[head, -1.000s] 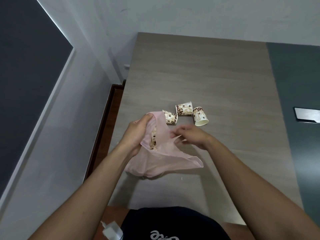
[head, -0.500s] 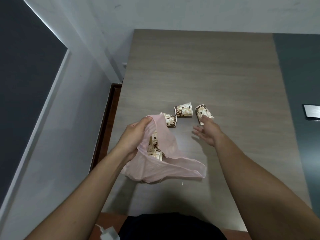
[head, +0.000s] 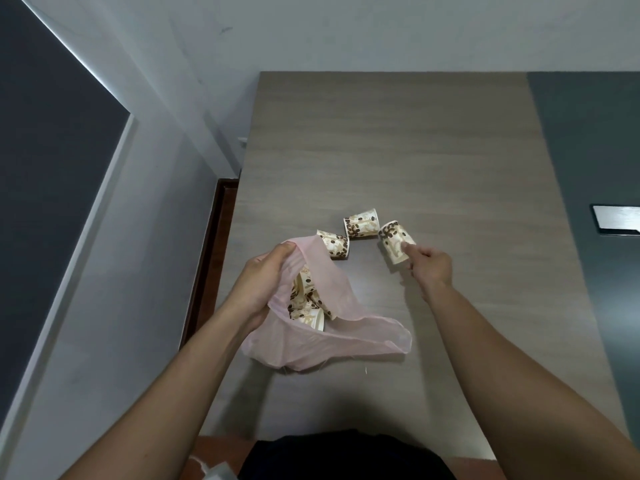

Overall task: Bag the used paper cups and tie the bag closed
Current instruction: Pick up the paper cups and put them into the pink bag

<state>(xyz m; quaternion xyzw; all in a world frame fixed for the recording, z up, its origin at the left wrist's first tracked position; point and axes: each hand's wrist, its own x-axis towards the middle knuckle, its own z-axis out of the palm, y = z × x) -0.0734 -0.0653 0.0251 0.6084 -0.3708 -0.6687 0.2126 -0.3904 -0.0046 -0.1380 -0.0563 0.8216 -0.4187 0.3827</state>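
Note:
A thin pink plastic bag (head: 346, 337) lies on the wooden table (head: 398, 150), its mouth held up by my left hand (head: 266, 282), which grips the rim. Inside it I see paper cups (head: 306, 303) printed with coffee beans. Three more such cups lie on their sides just beyond the bag: a left cup (head: 336, 244) against the bag's rim, a middle cup (head: 362, 225), and a right cup (head: 393, 239). My right hand (head: 431, 265) has its fingers closed around the near end of the right cup.
The table's left edge runs along a white wall with a dark wood strip (head: 211, 258) below. A dark grey surface (head: 588, 168) adjoins the table on the right, with a silver flat object (head: 616, 220) on it. A dark garment (head: 346, 455) shows at the bottom.
My right hand let go of the bag's rim, reached forward and right, and closed on the right cup. The bag's mouth sagged onto the table; my left hand kept its grip.

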